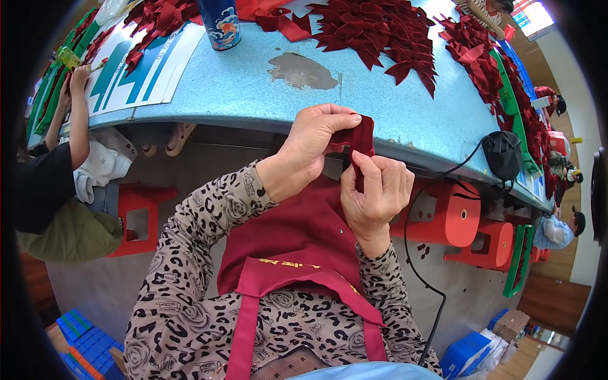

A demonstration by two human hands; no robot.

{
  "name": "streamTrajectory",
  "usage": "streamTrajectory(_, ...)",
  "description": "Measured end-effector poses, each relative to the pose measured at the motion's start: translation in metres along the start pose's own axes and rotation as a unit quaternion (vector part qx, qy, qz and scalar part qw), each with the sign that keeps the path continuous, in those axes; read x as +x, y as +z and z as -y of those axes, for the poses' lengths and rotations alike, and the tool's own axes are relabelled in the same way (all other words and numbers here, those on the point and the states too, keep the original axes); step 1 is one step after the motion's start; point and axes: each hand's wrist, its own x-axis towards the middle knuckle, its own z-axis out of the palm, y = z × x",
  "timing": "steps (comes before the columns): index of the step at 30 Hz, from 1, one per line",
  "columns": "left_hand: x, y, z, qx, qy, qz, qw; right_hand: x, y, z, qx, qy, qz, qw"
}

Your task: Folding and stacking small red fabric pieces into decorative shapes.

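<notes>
A dark red velvet ribbon (pixel 362 137) is stretched and folded between my two hands, just off the near edge of the blue table (pixel 247 88). My left hand (pixel 310 140) pinches its upper end between thumb and fingers. Lower down, my right hand (pixel 378 190) grips the ribbon with thumb and curled fingers. Part of the strip is hidden behind my fingers. Beyond my hands, a large pile of dark red velvet bows (pixel 380 35) covers the far part of the table.
A blue patterned cup (pixel 220 25) stands at the back left near a white and teal printed sheet (pixel 139 69). On the right lie a black pouch (pixel 502 155), a black cable (pixel 411 266) and a green tray (pixel 512 101). Red stools (pixel 453 212) sit below. Another person (pixel 57 183) works at left.
</notes>
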Motion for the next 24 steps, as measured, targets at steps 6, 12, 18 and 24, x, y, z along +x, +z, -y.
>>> streamTrajectory(6,0.001,0.012,-0.002,-0.012,0.006,0.013,1.000,0.004,-0.004,-0.010,-0.018,-0.013,-0.010,1.000)
streamTrajectory(12,0.005,0.028,-0.004,-0.025,-0.016,0.038,0.999,0.006,-0.005,-0.030,-0.019,-0.018,-0.036,0.999)
streamTrajectory(18,0.001,0.059,-0.010,-0.049,-0.018,0.056,0.997,0.021,-0.022,-0.048,-0.005,-0.003,-0.048,0.999)
streamTrajectory(24,0.000,0.092,-0.009,-0.091,-0.030,0.045,0.994,0.022,-0.043,-0.071,0.118,0.007,-0.068,0.991)
